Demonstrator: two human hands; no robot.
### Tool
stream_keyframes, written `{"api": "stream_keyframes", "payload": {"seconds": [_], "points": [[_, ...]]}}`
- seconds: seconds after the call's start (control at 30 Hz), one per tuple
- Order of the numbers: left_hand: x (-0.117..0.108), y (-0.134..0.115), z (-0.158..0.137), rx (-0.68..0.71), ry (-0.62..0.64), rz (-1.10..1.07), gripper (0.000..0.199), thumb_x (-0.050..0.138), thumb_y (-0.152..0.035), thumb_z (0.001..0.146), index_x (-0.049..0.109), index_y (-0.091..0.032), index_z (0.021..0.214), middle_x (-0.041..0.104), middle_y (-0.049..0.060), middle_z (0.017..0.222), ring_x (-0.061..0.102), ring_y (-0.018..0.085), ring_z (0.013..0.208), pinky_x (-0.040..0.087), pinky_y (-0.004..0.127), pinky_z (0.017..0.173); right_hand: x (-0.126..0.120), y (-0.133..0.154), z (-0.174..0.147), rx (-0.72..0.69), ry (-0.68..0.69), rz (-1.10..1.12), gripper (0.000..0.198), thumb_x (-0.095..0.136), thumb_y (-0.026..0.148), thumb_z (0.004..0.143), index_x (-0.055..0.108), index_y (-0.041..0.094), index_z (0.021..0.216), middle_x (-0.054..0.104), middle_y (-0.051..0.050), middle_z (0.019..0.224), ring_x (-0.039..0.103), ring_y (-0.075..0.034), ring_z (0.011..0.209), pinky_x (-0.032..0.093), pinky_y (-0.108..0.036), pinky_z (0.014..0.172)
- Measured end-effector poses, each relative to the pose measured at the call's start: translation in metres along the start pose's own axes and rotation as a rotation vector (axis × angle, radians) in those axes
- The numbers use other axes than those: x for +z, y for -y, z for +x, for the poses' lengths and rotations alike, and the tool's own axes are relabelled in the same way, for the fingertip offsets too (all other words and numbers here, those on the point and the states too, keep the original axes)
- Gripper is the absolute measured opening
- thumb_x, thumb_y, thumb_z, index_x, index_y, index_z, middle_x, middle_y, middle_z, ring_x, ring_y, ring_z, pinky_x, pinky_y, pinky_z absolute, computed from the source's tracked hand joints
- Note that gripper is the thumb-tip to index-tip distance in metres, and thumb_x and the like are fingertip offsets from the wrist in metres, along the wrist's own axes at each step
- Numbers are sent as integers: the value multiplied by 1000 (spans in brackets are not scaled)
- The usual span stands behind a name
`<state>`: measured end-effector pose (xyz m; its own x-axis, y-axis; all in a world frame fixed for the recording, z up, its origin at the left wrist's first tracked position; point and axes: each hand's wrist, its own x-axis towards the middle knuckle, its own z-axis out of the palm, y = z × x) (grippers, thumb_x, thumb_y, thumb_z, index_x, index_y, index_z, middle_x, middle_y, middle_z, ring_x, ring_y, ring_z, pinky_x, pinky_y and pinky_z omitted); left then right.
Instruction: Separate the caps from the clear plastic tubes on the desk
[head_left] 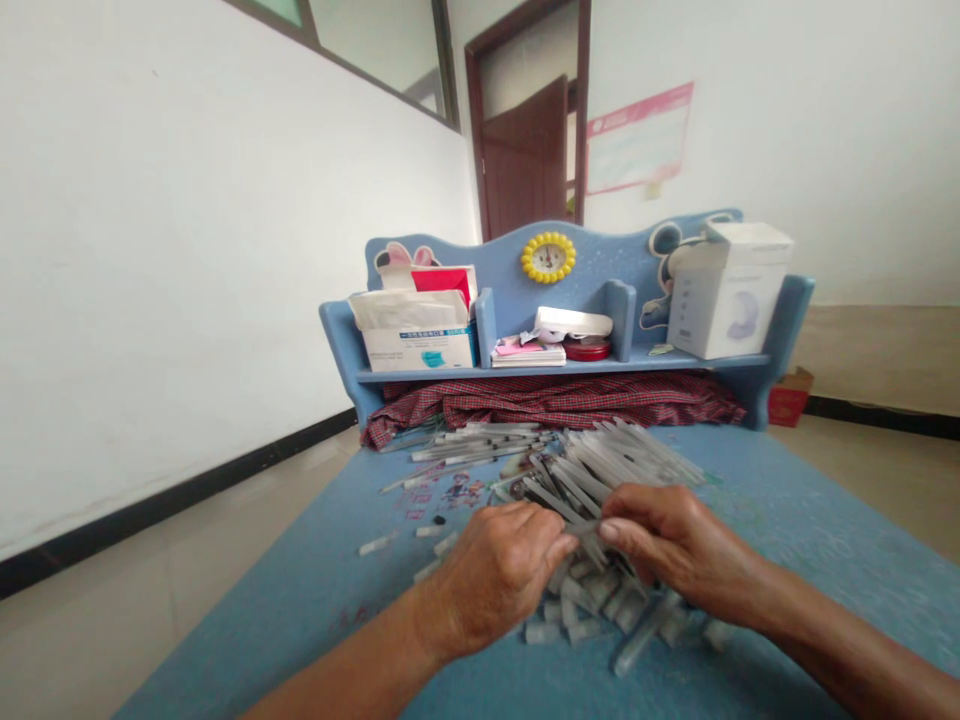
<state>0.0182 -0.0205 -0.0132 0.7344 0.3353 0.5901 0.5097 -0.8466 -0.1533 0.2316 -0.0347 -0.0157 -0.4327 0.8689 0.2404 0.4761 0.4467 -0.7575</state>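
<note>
My left hand is closed, its thumb and fingers pinching one end of a slim greyish pen. The other end sits between the thumb and forefinger of my right hand, also closed. Most of the pen is covered by the fingers. Beneath and in front of both hands lies a heap of short translucent pen caps. Behind the right hand is a pile of long translucent pen barrels. More thin pens lie to the left of that pile. A few loose caps rest left of my left hand.
The blue table carries a raised shelf at its back. On it stand a mask box, a white carton and a red round tin. Checked cloth is bunched under the shelf.
</note>
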Motion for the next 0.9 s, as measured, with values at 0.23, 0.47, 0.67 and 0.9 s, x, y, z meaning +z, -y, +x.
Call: {"api": "stream_keyframes", "payload": {"seconds": [0.23,0.47,0.67,0.9], "points": [[0,1,1,-6,0,-16,33,35,-23,97,51,-16,68,51,0,57,49,12,51,38,22,51,-1,1,-1,42,43,202,27,57,34,85,50,18,105,46,8,52,44,-9,48,33,-20,45],[1,1,0,-40,29,-77,33,36,-23,96,54,-16,69,52,-1,57,50,12,51,38,21,51,1,0,2,39,16,159,13,50,25,86,52,18,75,52,5,53,45,-8,49,35,-20,47],[-2,3,1,-181,107,-247,30,39,-23,95,59,-15,75,49,-4,54,47,8,47,34,19,48,-1,0,4,107,-16,414,13,58,27,80,48,19,81,56,5,59,48,-8,49,39,-20,47],[4,1,-1,-145,97,-225,31,40,-25,95,58,-15,72,51,-2,56,49,9,50,34,20,50,5,2,6,60,-127,438,13,62,25,74,52,17,78,54,5,55,51,-8,51,39,-20,48]]}}
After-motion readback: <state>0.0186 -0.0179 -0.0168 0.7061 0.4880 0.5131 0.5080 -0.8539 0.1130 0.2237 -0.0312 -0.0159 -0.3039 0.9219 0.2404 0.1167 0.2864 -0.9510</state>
